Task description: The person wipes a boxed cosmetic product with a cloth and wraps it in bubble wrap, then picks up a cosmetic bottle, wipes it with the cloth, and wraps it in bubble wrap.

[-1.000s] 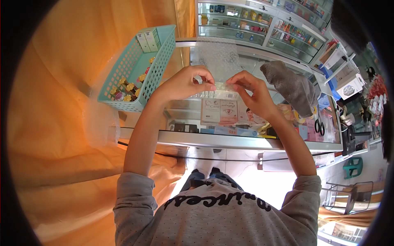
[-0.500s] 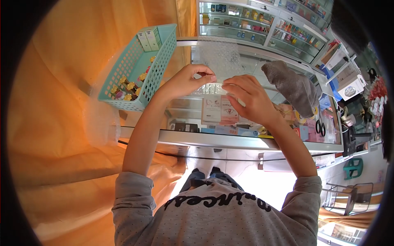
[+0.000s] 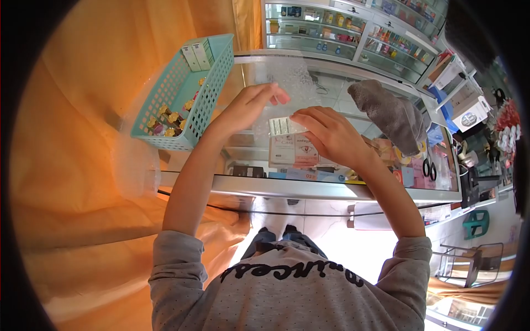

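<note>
In the head view, my right hand (image 3: 334, 132) pinches a small white box (image 3: 285, 126) with lines of dark print by its right end, above the glass counter (image 3: 243, 149). My left hand (image 3: 255, 105) hovers to the upper left of the box, apart from it. Its fingers are loosely bent and hold nothing. To the left of that hand stands a mint-green perforated basket (image 3: 157, 95). Inside are white-and-green boxes (image 3: 197, 55) at the far end and several small items with gold flower-shaped tops (image 3: 173, 117) at the near end.
A grey cloth (image 3: 386, 116) lies bunched on the counter at right, with black-handled scissors (image 3: 429, 169) nearby. Bubble wrap (image 3: 281, 74) lies toward the back. Pink-and-white boxes (image 3: 292, 151) show beneath the glass. Stocked display shelves (image 3: 314, 30) stand behind, and an orange curtain (image 3: 83, 165) hangs at left.
My left hand has let go of the small white box and moved slightly up and left. The box now tilts in my right hand, its printed face showing.
</note>
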`<state>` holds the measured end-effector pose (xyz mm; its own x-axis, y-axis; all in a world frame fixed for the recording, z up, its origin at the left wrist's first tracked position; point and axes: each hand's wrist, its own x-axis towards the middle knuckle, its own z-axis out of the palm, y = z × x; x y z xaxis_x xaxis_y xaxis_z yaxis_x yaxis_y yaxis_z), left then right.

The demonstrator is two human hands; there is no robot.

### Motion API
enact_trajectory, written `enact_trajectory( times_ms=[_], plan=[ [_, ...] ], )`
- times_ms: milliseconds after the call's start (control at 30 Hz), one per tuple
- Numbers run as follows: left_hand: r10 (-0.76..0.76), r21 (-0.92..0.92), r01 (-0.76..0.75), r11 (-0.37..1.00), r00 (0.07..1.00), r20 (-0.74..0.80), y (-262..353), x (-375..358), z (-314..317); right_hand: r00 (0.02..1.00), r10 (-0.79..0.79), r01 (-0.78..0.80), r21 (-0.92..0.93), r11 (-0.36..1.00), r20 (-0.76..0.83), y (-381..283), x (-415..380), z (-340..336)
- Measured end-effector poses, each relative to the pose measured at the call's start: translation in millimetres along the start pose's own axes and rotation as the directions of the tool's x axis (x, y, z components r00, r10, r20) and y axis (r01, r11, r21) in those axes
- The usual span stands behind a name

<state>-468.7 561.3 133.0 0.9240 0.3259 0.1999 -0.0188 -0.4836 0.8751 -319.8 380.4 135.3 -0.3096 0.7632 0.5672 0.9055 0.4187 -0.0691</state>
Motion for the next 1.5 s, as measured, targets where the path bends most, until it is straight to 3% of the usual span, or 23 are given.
enact_trajectory(
  times_ms=[167, 233, 433, 500, 633, 700, 800, 900, 1033, 1100, 1233, 1433, 1500],
  plan=[
    [-0.01, -0.02, 0.01, 1.0, 1.0, 0.003, 10, -1, 5, 1.0, 0.015, -0.015, 0.053, 0.998, 0.01, -1, -2, 1],
    [-0.182, -0.015, 0.183, 0.983, 0.982, 0.059, 4, -1, 6, 1.0, 0.022, -0.023, 0.068, 0.997, 0.016, -2, -1, 0],
    [-0.158, -0.07, 0.17, 0.983, 0.976, 0.147, -7, 2, 0, 0.996, 0.068, -0.078, 0.159, 0.984, 0.065, -4, 5, -8],
    [-0.173, -0.078, 0.185, 0.98, 0.975, 0.138, -6, 2, 0, 0.955, 0.18, -0.231, 0.212, 0.95, 0.234, -8, 15, -18],
    [-0.17, -0.085, 0.182, 0.98, 0.976, 0.133, -7, 2, 0, 0.921, 0.138, -0.225, 0.21, 0.952, 0.364, -2, 34, -25],
    [-0.193, -0.083, 0.204, 0.975, 0.973, 0.129, -5, 2, 1, 0.833, 0.109, -0.245, 0.185, 0.952, 0.543, 5, 43, -24],
    [-0.23, -0.087, 0.242, 0.966, 0.965, 0.127, -3, 1, 0, 0.795, 0.064, -0.237, 0.212, 0.948, 0.603, 19, 50, -20],
    [-0.239, -0.086, 0.251, 0.964, 0.962, 0.131, 0, 1, 0, 0.764, 0.079, -0.337, 0.292, 0.895, 0.64, 27, 56, -16],
    [-0.233, -0.074, 0.245, 0.967, 0.962, 0.139, -2, 2, -2, 0.772, 0.035, -0.31, 0.328, 0.892, 0.634, 35, 57, -11],
    [-0.23, -0.076, 0.242, 0.967, 0.963, 0.142, -3, 3, -2, 0.703, 0.05, -0.375, 0.311, 0.873, 0.709, 37, 60, -12],
    [-0.256, -0.104, 0.27, 0.957, 0.958, 0.127, -4, 3, -1, 0.723, 0.058, -0.376, 0.322, 0.869, 0.689, 39, 65, -17],
    [-0.225, -0.1, 0.235, 0.967, 0.969, 0.1, -2, 3, -2, 0.682, 0.104, -0.514, 0.373, 0.773, 0.724, 48, 71, -18],
    [-0.233, -0.118, 0.245, 0.962, 0.966, 0.109, -7, 6, -3, 0.632, 0.067, -0.596, 0.43, 0.678, 0.772, 56, 70, -14]
  ],
)
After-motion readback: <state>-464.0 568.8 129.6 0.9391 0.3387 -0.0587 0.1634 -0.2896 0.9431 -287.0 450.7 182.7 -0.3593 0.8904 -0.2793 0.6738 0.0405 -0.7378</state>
